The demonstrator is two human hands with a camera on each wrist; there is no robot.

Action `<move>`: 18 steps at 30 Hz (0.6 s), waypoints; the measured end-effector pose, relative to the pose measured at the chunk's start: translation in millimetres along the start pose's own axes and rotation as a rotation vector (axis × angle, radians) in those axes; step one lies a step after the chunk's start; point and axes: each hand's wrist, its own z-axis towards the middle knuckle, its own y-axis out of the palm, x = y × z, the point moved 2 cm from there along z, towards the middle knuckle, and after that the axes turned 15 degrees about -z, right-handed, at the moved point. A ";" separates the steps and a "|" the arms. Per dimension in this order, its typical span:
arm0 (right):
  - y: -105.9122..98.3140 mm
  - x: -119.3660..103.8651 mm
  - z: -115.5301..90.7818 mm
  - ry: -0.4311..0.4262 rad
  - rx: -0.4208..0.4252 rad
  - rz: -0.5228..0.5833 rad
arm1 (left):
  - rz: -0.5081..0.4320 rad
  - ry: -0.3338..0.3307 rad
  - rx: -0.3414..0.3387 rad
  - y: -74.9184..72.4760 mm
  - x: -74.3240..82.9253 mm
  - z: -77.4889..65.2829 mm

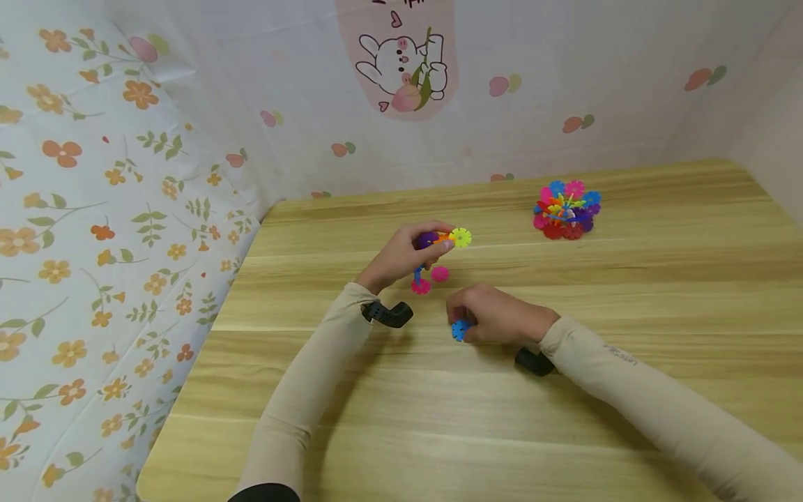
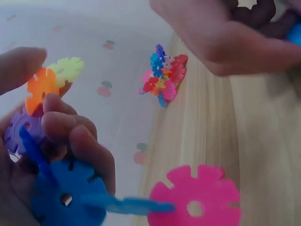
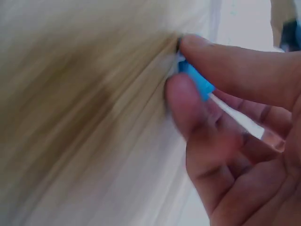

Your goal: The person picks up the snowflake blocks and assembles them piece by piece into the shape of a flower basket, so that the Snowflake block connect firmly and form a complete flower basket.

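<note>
My left hand (image 1: 404, 254) holds a joined string of notched plastic snowflake discs above the table. A yellow disc (image 1: 461, 230) and an orange disc (image 2: 37, 89) stick out past the thumb. Inside the curled fingers sits a purple disc (image 2: 16, 132); a blue disc (image 2: 84, 181) and a pink disc (image 2: 171, 202) hang lower. A second pink disc (image 1: 440, 274) shows beside it in the head view. Nearer the body, my right hand (image 1: 505, 315) pinches a single blue snowflake disc (image 1: 459, 331) between thumb and fingertips, close over the tabletop. Fingers partly hide that disc.
A multicoloured cluster of joined snowflake discs (image 1: 567, 213) stands at the back right of the wooden table (image 1: 659, 279). Patterned cloth (image 1: 295, 84) hangs behind and on the left. Each wrist carries a black camera mount (image 1: 389, 315).
</note>
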 end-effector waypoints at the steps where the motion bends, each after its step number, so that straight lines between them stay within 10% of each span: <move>1: -1.6 3.1 -1.5 0.010 0.000 0.032 | 0.005 -0.008 0.002 -0.1 -0.3 -0.3; 9: -13.9 27.5 -16.4 0.111 0.183 0.111 | 0.008 -0.028 0.014 3.6 0.4 -0.7; 18: -35.5 27.7 -23.5 0.183 0.856 0.018 | 0.039 -0.035 -0.007 10.6 3.0 4.2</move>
